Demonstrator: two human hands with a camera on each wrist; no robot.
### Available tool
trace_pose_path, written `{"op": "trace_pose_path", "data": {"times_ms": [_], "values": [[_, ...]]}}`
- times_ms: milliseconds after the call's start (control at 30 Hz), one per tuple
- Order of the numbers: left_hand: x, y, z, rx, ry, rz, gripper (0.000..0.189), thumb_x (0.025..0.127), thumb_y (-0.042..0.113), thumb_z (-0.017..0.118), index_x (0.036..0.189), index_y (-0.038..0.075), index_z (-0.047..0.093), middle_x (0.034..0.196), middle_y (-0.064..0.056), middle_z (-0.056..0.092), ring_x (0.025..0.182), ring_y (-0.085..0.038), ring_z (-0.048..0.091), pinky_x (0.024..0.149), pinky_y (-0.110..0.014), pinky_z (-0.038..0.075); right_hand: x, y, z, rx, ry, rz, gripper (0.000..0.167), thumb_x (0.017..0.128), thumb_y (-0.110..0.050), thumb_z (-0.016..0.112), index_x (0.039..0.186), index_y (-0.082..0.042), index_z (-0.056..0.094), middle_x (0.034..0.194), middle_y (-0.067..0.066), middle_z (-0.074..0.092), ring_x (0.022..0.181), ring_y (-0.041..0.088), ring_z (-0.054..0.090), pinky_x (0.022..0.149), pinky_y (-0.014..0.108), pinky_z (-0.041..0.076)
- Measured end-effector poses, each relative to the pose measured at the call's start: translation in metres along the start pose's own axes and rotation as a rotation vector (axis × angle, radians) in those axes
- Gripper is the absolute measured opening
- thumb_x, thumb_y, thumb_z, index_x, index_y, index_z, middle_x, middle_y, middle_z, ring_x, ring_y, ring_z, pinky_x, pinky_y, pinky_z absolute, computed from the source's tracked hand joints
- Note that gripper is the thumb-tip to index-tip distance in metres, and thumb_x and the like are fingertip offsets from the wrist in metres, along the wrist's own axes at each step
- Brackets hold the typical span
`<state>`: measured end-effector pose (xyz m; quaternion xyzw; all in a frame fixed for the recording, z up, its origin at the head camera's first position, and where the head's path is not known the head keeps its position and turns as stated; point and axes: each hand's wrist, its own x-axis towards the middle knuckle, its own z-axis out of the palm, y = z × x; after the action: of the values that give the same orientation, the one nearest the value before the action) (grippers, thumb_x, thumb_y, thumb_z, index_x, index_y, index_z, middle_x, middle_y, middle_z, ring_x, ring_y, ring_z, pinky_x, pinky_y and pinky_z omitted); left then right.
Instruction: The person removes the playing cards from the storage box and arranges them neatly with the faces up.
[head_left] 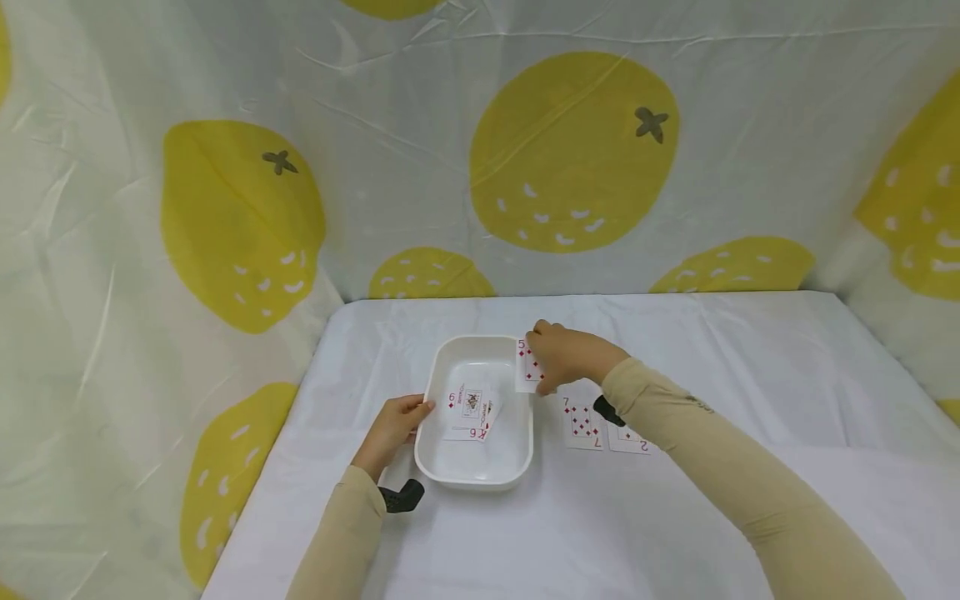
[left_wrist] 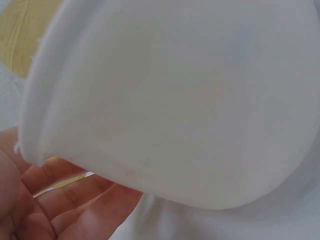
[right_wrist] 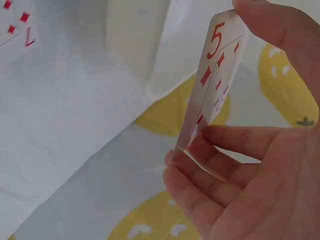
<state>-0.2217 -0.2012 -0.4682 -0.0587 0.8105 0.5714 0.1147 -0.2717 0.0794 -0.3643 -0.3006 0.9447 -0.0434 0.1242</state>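
Observation:
In the head view my left hand [head_left: 393, 429] holds the left rim of a white plastic tray [head_left: 474, 484], its thumb at the edge. The left wrist view shows fingers [left_wrist: 100, 215] partly hidden behind the tray wall. My right hand [head_left: 573, 357] grips a five of diamonds playing card [head_left: 524, 377] above the tray's upper right rim. In the right wrist view, thumb and fingertips [right_wrist: 192, 142] hold that card by opposite edges. Inside the tray lie overlapping cards, among them a six [head_left: 455, 423] with red print; the rest are partly covered.
Right of the tray, a seven of diamonds [head_left: 582, 427] lies face up on the white-covered table [head_left: 675, 517]. Beside it is a card marked 2 [head_left: 633, 443], partly hidden by the right wrist's black strap. A lemon-print curtain [head_left: 420, 167] stands behind and at both sides.

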Motion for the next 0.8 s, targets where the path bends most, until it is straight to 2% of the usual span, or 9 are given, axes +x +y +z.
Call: {"op": "trace_pose_path", "data": {"times_ms": [233,467,633,800], "values": [[0.000,-0.002,0.002,-0.009,0.004,-0.003,0.036,0.089,0.020,0.058,0.118,-0.001,0.057,0.097,-0.015,0.063,0.074,-0.019,0.061,0.061,-0.031,0.053,-0.044,0.047,0.012,0.037,0.028,0.047,0.079,0.064,-0.034,0.079,0.123,0.007,0.043,0.113,0.017,0.043,0.092,0.026,0.047,0.079,0.039,0.045],[0.000,-0.003,0.001,-0.032,0.001,0.009,0.036,0.088,0.020,0.058,0.118,-0.001,0.057,0.095,-0.014,0.064,0.072,-0.019,0.062,0.060,-0.032,0.053,-0.078,0.086,0.042,0.060,0.034,0.094,0.077,0.063,-0.023,0.076,0.122,0.011,0.040,0.115,0.023,0.041,0.085,0.026,0.050,0.074,0.039,0.046],[0.000,-0.004,0.002,-0.043,-0.007,0.016,0.039,0.088,0.021,0.059,0.119,-0.003,0.056,0.097,-0.016,0.063,0.073,-0.020,0.062,0.060,-0.032,0.053,-0.104,0.106,0.064,0.073,0.023,0.136,0.076,0.062,-0.016,0.074,0.121,0.014,0.037,0.116,0.026,0.039,0.083,0.025,0.050,0.074,0.038,0.046],[0.000,-0.003,0.001,-0.047,-0.001,0.012,0.038,0.088,0.020,0.059,0.118,-0.002,0.056,0.096,-0.016,0.063,0.072,-0.019,0.062,0.059,-0.032,0.053,-0.122,0.116,0.082,0.109,-0.012,0.170,0.075,0.062,-0.012,0.073,0.122,0.014,0.036,0.117,0.027,0.036,0.087,0.027,0.050,0.075,0.040,0.046]]}}
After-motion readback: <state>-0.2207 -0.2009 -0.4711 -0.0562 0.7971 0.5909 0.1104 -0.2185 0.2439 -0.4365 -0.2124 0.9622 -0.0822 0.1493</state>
